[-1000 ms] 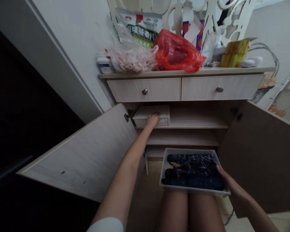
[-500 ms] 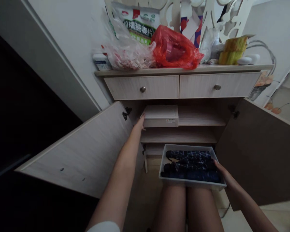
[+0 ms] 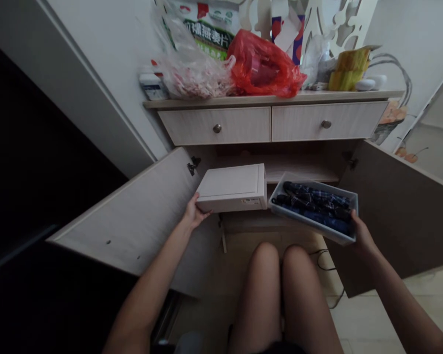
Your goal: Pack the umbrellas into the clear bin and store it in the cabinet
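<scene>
Head view. From where one stands in the room, the left hand (image 3: pixel 196 212) grips the white box (image 3: pixel 231 182) at its left front corner, left of centre in the frame; the right hand (image 3: pixel 362 233) grips the clear tray (image 3: pixel 317 228) by its right end, right of centre.

Likely faults: (a) each load is gripped at one end only, so the far end may sag; whether the back of the box rests on the shelf (image 3: pixel 295 167) cannot be told. (b) The tray lies aslant, its right end lower in the frame; should it tip further, the dark rolls (image 3: pixel 317 194) inside, apparently folded umbrellas, could slide over the low wall. (c) Box and tray nearly meet at mid-frame, contact being uncertain, and a sideways swing could knock them together. (d) The right cabinet door (image 3: pixel 398 221), behind the right hand, could catch the tray.

Count: hands, two; white box, one; clear tray, one; dark rolls, three as far as can be made out; drawers (image 3: pixel 243 123), two, with one knob (image 3: pixel 217 129) each; open doors, two, including the left cabinet door (image 3: pixel 133 216); red bag (image 3: pixel 243 54), upper centre, one.
</scene>
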A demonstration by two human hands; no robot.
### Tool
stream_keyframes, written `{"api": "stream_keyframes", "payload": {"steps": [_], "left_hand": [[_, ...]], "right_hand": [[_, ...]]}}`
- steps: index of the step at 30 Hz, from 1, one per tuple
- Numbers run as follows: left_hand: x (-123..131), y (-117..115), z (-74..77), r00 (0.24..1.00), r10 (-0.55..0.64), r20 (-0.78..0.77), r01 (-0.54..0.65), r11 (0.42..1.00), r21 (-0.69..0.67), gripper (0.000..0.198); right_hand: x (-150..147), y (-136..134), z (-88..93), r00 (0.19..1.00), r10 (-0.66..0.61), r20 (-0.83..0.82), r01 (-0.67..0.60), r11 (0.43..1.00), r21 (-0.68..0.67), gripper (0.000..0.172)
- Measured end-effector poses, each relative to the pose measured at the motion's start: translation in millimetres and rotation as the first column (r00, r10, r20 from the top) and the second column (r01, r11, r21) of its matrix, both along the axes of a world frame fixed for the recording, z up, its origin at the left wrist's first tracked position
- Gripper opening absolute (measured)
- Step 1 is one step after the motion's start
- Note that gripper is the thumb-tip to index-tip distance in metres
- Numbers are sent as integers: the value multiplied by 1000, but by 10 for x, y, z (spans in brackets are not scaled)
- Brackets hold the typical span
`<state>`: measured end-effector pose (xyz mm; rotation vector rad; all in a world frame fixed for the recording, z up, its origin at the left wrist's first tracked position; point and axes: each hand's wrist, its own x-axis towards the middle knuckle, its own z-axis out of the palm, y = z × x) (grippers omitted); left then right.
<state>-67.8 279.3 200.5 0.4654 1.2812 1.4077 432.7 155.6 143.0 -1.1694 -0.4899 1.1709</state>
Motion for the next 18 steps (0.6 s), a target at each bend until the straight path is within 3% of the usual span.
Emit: {"api": "stream_keyframes", "payload": {"steps": [5,11,14,18], "left_hand": [[45,-348,72,1000,0,9,0,999,42,30],[59,-452,160,994,82,-68,-75,992,98,24],[74,-473,130,985,138,-99,-129,987,95,23],[95,-539,34,987,137,-88,-131,989,74,25]], "right_hand": [[-131,309,-16,996,-82,20,79,989,125,51],[-207,395,-11,985,-109,136,77,973,219,52],[-189,369,13,984,-25,179,-7,985,174,50],[-194,279,95,978,179,112,-185,982,45,48]]}}
